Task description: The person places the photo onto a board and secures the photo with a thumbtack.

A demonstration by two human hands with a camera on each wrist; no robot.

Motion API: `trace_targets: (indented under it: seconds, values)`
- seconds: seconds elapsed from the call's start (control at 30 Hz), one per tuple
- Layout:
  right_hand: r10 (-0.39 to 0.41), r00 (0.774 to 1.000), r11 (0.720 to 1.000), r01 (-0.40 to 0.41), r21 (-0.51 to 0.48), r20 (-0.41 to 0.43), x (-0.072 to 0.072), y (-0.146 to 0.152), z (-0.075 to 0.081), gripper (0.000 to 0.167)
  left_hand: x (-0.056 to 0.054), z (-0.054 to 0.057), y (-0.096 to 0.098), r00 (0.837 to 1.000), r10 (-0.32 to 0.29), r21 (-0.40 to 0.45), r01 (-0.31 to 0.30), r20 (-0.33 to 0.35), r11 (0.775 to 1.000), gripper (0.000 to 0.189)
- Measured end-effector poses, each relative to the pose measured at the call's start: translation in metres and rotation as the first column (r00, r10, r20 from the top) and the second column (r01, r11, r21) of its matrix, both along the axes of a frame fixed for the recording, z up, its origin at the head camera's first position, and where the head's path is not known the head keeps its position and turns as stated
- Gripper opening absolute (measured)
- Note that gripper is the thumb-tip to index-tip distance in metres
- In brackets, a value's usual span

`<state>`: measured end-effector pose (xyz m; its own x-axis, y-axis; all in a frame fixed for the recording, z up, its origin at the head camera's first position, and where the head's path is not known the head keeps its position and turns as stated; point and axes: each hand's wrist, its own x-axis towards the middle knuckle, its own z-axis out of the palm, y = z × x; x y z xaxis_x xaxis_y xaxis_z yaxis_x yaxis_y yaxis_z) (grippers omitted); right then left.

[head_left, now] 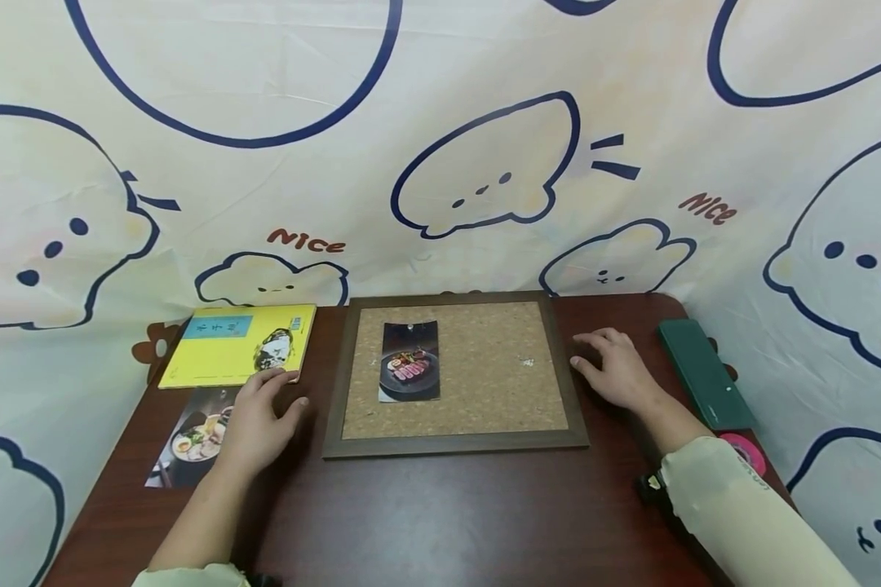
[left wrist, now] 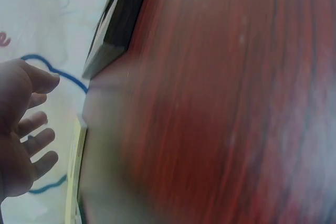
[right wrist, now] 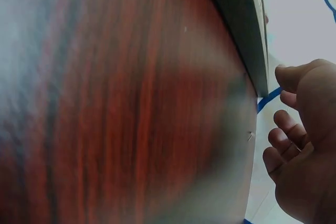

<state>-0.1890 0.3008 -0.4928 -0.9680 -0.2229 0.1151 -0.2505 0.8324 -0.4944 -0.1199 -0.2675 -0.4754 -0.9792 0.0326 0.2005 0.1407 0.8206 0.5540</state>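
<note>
A wood-framed cork board (head_left: 477,359) lies on the table, with a photo of sliced meat on a plate (head_left: 411,371) on its left half. A small pale pin head shows at that photo's top edge. My left hand (head_left: 260,420), its fingers loosely bent, is over the table left of the board, beside a yellow book (head_left: 223,346) and a photo of a food bowl (head_left: 201,440). The hand covers part of this photo. Just right of the frame my right hand (head_left: 617,371) has relaxed fingers. Both wrist views show the left hand (left wrist: 21,129) and right hand (right wrist: 310,135) holding nothing.
A dark green case (head_left: 707,375) lies along the table's right edge, with a pink round object (head_left: 745,452) partly hidden by the right sleeve. A small silvery bit (head_left: 527,362) is on the cork's right half. Behind the table hangs a printed cloth (head_left: 477,73).
</note>
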Motion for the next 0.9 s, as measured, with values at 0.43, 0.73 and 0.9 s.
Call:
trace_targets:
  seconds: [0.43,0.73,0.9]
  values:
    - [-0.100,0.993,0.995,0.098,0.033,0.065,-0.018,0.011,-0.004,0.048,0.009,0.000,-0.037,0.986,0.124,-0.016,-0.123,0.115,0.992,0.052]
    - [-0.151,0.986,0.986,0.145,0.084,0.075,-0.024,0.012,-0.007,0.040,0.012,-0.003,-0.063,0.957,0.226,-0.104,-0.209,0.183,0.972,0.057]
    - [-0.179,0.981,0.980,0.172,0.097,0.073,-0.025,0.011,-0.007,0.035,0.013,-0.006,-0.077,0.937,0.251,-0.121,-0.228,0.244,0.966,0.061]
